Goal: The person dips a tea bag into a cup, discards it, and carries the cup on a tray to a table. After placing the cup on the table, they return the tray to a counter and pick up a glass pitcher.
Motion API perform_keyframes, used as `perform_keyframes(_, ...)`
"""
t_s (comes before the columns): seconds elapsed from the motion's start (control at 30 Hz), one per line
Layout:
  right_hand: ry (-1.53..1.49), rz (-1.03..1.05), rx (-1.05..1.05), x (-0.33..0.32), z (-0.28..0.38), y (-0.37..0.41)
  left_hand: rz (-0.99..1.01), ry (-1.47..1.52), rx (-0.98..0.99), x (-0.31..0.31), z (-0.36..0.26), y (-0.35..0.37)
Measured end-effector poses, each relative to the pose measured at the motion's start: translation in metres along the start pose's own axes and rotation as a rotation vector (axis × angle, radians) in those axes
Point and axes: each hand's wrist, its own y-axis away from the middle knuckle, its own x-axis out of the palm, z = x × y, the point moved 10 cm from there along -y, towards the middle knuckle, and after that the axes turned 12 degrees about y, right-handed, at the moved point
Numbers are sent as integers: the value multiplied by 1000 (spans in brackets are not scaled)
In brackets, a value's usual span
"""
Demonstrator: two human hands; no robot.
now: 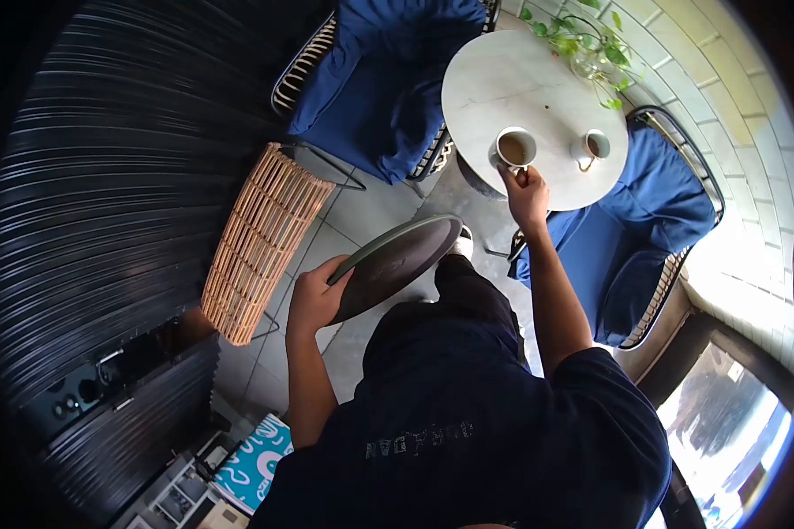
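Note:
My right hand (527, 196) is closed on the handle of a white cup (515, 136) that has brown liquid in it. The cup is over the near edge of a round, pale marble-look table (485, 88). To its right on the same table stands a second white cup (588, 152), also with brown liquid inside. Low on the left, my left hand (319, 295) grips the rim of a dark round tray (401, 264), which is tilted with its broad dark face turned toward me.
A plant in a glass vase (591, 62) stands at the table's far side. Chairs with blue cushions flank the table, one on the left (370, 97) and one on the right (626, 256). A rattan piece (265, 242) stands by the black ribbed wall (141, 159). Grey tiles (370, 207) cover the floor.

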Motion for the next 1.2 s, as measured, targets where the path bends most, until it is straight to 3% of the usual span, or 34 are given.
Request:
perform_keyframes(0.23, -74, 36, 62, -62, 2, 128, 125, -14, 230, 13, 0, 47)
perform_keyframes(0.3, -76, -23, 96, -80, -15, 172, 166, -152, 169, 21, 6, 67)
perform_keyframes(0.33, -74, -62, 88, -92, -20, 197, 197, -124, 259, 28, 11, 76)
perform_keyframes(0.57, -87, -258, 276, -156, -91, 378, 478, -265, 362, 84, 26, 157)
perform_keyframes(0.7, -61, -357, 435, -199, -124, 482, 640, -324, 471, 136, 21, 204)
perform_keyframes(0.8, -11, -538, 445, -226, -155, 551, 820, -351, 508, 188, 16, 244)
perform_keyframes(0.97, 13, -701, 593, -271, -205, 652, 951, -506, 575, 269, -11, 315)
perform_keyframes(1.1, 45, -842, 602, -314, -241, 730, 1085, -485, 682, 338, -28, 370)
perform_keyframes(1.2, -102, -921, 582, -337, -279, 791, 1128, -535, 715, 388, -44, 437)
